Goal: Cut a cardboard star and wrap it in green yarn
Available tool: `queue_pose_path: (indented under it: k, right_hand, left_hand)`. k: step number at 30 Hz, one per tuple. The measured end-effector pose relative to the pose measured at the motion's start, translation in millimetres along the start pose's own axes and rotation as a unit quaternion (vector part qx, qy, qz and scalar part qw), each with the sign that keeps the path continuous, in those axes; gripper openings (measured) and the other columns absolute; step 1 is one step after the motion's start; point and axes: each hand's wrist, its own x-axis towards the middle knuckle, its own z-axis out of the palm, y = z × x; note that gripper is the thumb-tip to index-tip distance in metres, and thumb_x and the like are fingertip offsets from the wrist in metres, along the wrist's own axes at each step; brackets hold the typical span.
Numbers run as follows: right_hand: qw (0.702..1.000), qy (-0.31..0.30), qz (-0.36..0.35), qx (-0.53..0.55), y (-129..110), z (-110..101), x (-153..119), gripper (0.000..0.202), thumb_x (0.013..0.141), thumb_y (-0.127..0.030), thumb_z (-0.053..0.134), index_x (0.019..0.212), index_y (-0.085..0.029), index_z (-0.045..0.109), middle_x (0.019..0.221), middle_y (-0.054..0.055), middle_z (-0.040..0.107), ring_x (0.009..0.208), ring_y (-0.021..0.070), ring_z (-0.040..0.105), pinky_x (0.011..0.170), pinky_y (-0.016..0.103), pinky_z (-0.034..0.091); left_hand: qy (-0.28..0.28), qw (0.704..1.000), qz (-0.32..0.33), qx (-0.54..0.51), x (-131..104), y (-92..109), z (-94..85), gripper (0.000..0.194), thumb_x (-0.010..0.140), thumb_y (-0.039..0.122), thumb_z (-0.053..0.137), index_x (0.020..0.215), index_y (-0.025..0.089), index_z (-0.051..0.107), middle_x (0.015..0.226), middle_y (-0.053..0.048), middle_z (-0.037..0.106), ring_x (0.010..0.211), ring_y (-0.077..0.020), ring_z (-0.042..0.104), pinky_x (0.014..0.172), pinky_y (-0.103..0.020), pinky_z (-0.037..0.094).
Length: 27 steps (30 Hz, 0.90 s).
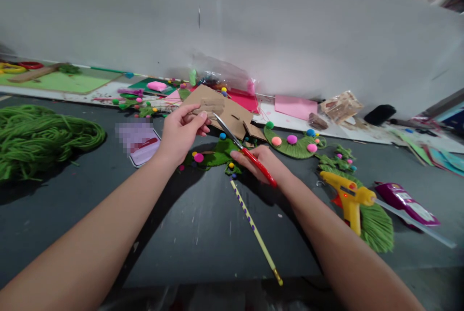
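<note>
Cardboard piece, small, brown and faintly lined, sits clamped between my left fingers; my right fingers clasp red-handled, silver-bladed scissors pointing far left.

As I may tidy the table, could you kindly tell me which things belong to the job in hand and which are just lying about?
In use:
- cardboard piece, in the left hand
- red-handled scissors, in the right hand

Apparently just lying about:
- green yarn
- yellow glue gun
- dotted pencil
- purple packet
</note>
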Motion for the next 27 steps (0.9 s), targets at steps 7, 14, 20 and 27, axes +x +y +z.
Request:
queue_pose_path:
  k: [7,14,20,27]
  right_hand:
    - [1.0,-0.004,0.006,0.023,5,1,2,0.066,0.081,-0.07,0.066,0.055,-0.022,0.029,0.052,-0.006,0.025,0.048,0.0075,0.025,0.048,0.028,0.019]
    - [0.997,-0.071,0.007,0.021,4,-8,-4,0.062,0.087,-0.078,0.053,0.065,-0.02,0.047,0.054,-0.005,0.039,0.046,0.0084,0.032,0.046,0.028,0.022]
    - [0.995,-0.092,0.032,0.026,7,-16,-7,0.065,0.085,-0.084,0.049,0.069,-0.021,0.048,0.057,-0.003,0.047,0.045,0.0097,0.038,0.044,0.028,0.03]
    - [0.997,-0.045,0.052,0.014,9,-18,-3,0.066,0.082,-0.084,0.053,0.071,-0.019,0.054,0.054,-0.003,0.044,0.045,0.0096,0.037,0.045,0.028,0.029]
  left_hand:
    - [0.009,1.0,-0.015,-0.007,0,3,1.7,0.033,0.079,0.021,0.079,0.11,0.015,0.068,0.069,-0.002,0.071,0.058,-0.0133,0.066,0.052,-0.023,0.051]
    - [0.024,1.0,-0.014,-0.002,1,4,1.5,0.03,0.082,0.021,0.076,0.11,0.016,0.067,0.071,-0.002,0.071,0.059,-0.0137,0.067,0.056,-0.025,0.053]
    - [0.078,0.996,0.014,0.04,10,5,-8.7,0.032,0.084,0.019,0.072,0.115,0.024,0.065,0.08,-0.002,0.069,0.067,-0.016,0.068,0.058,-0.026,0.052]
    - [0.07,0.998,-0.006,0.009,14,9,-9.5,0.029,0.075,0.01,0.067,0.1,0.024,0.063,0.077,0.0,0.066,0.068,-0.0167,0.068,0.069,-0.035,0.06]
